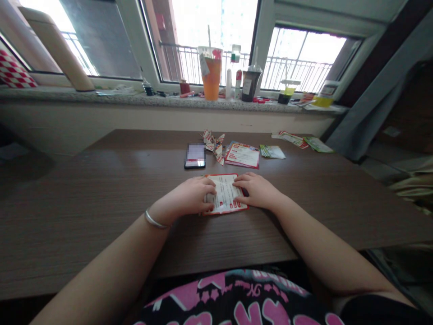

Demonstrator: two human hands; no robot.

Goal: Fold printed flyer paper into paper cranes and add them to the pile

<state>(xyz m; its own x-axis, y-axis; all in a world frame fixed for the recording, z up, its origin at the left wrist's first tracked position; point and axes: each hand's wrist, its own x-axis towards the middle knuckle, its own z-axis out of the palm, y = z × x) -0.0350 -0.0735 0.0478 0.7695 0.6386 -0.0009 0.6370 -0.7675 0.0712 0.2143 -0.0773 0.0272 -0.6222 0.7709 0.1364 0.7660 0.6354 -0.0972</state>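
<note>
A printed card with a red border (223,192) lies on the brown table in front of me. Over its left edge rests my left hand (194,195), fingers a little apart and bent, with their tips on the paper. My right hand (259,190) lies across the right edge in much the same way, its thumb and fingers spread on the card. Both hands are open and touch the sheet from above. A silver bangle (156,220) circles my left wrist. Part of the card's left side is hidden under the left fingers.
Beyond the card are a phone (195,156), a crumpled striped paper piece (214,145), a stack of printed cards (242,155) and smaller leaflets (272,152). More paper strips (294,140) lie farther right. On the windowsill stand an orange drink cup (212,74) and a dark cup (250,85).
</note>
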